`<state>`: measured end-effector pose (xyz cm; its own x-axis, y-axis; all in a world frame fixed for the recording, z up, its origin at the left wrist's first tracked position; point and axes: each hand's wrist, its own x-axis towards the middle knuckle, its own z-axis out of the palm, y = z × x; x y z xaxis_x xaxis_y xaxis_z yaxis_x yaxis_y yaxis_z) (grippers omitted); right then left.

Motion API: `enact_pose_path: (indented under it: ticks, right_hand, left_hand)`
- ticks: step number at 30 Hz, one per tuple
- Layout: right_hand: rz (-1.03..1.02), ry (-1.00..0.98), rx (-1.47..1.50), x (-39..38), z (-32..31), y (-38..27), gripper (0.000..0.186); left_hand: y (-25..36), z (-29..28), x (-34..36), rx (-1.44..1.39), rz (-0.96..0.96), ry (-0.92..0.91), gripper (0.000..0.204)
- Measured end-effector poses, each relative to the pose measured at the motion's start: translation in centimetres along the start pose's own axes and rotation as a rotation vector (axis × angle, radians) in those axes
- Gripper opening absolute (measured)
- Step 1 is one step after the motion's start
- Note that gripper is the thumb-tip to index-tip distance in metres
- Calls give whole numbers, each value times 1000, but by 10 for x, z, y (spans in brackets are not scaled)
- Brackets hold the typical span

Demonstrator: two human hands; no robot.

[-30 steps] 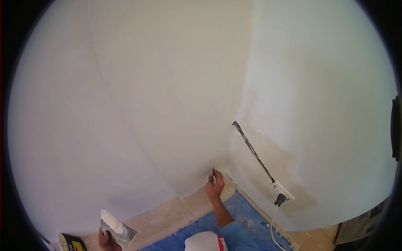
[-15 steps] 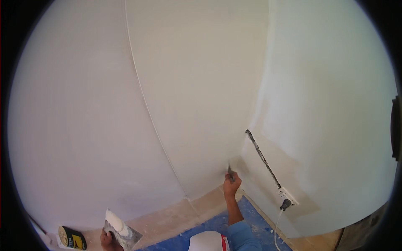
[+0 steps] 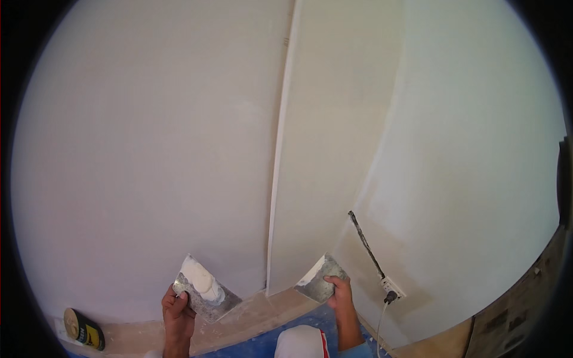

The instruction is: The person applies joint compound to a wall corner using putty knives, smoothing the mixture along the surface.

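Note:
My left hand (image 3: 179, 310) grips a flat metal plate (image 3: 218, 304) with a thick lump of white putty (image 3: 200, 277) on it. To the right, my right hand (image 3: 339, 291) holds a second square metal blade (image 3: 310, 286), thumb on its face, with white putty along its upper-left edge. Both tools are raised in front of the lower wall (image 3: 119, 209), either side of a vertical pale strip (image 3: 277, 167); whether either touches the wall I cannot tell.
A dark groove (image 3: 365, 241) runs down the right wall to a white socket (image 3: 399, 286) with black plug (image 3: 391, 296) and cord. A tin (image 3: 83, 328) stands at lower left. Blue sheeting (image 3: 250, 349) covers part of the floor; a white cap (image 3: 298, 343) shows at the lower edge.
The view has swung leftward, bringing the strip more central. My right hand has drawn back from the corner and its blade now shows face-on; the left plate has come up higher in view.

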<state>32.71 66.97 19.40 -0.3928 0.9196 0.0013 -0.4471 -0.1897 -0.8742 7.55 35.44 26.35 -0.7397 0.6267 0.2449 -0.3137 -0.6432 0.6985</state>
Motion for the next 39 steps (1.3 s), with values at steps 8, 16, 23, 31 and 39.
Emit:
enact_pose_path:
  ticks: [8, 16, 23, 31, 39]
  right_hand:
    - [-405, 270, -1651, 63, -33, -65, 101]
    - [-152, 297, -1916, 74, -21, -73, 119]
    - [-105, 277, -1900, 81, -19, -71, 121]
    - [-272, 127, -1916, 86, -6, -97, 117]
    - [34, 133, -2067, 90, 44, -108, 104]
  left_hand:
    - [13, -4, 4, -28, -91, 72, 34]
    - [17, -11, 10, -57, -116, 45, 30]
    - [25, -4, 9, -18, -122, 50, 27]
    - [24, -4, 10, -43, -125, 21, 26]
    - [28, -5, 8, -24, -150, 59, 25]
